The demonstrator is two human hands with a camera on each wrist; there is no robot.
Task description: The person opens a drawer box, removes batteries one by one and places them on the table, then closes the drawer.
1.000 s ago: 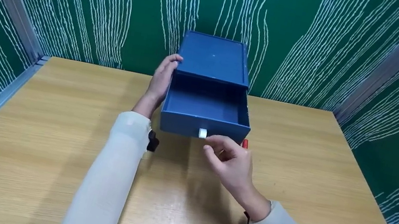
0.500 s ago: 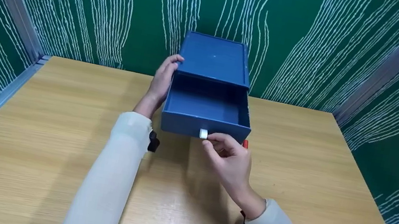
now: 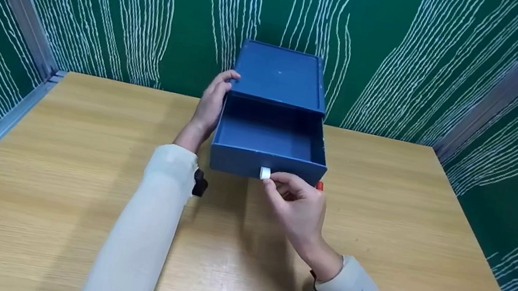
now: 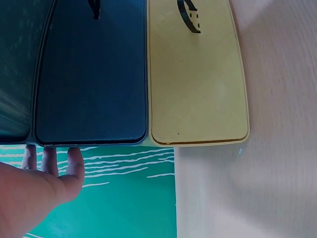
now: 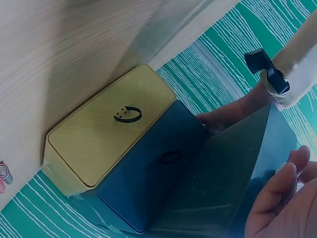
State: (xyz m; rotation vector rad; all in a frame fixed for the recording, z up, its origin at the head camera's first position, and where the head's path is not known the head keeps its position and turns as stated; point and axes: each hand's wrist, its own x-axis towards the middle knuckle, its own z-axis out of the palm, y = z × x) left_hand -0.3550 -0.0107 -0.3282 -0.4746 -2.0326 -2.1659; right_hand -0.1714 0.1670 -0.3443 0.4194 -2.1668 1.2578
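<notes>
A blue drawer unit stands against the back wall; its top panel [image 3: 279,74] faces up. The top drawer [image 3: 271,140] is pulled out, and its visible inside holds nothing. My right hand [image 3: 298,208] pinches the white pull [image 3: 264,173] on the drawer front between thumb and finger. Against the unit's left side rests my left hand [image 3: 211,102], fingers extended, with fingertips at the top edge. In the left wrist view, its fingers [image 4: 75,161] touch the side of the unit. Below the open drawer are a dark blue drawer [image 4: 94,74] and a yellow drawer [image 4: 198,84], both closed.
Beside the unit's right side, a small red item [image 3: 319,185] shows partly behind my right hand. The right wrist view has a small round grey-and-red object [image 5: 5,172] at its left edge. Green walls [image 3: 197,12] with white lines surround the wooden table [image 3: 388,200].
My right hand has moved slightly left, and its thumb and finger have closed on the white pull. The left hand and drawer look the same.
</notes>
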